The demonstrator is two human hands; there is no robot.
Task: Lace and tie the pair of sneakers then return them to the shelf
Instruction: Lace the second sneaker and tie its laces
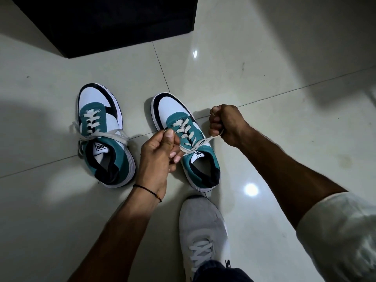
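Note:
Two teal, white and black sneakers stand on the tiled floor, toes pointing away from me. The left sneaker (105, 139) has its white lace tied in a bow across the tongue. The right sneaker (183, 127) is laced, and its white lace (200, 142) crosses over the tongue. My left hand (159, 155) grips one lace end at the shoe's left side. My right hand (225, 123) is fisted round the other end and holds it taut to the shoe's right.
A dark cabinet or shelf unit (114, 23) stands on the floor beyond the sneakers. My own grey shoe (203, 231) rests just behind the right sneaker. Glossy pale tiles (284, 98) spread to the right and left.

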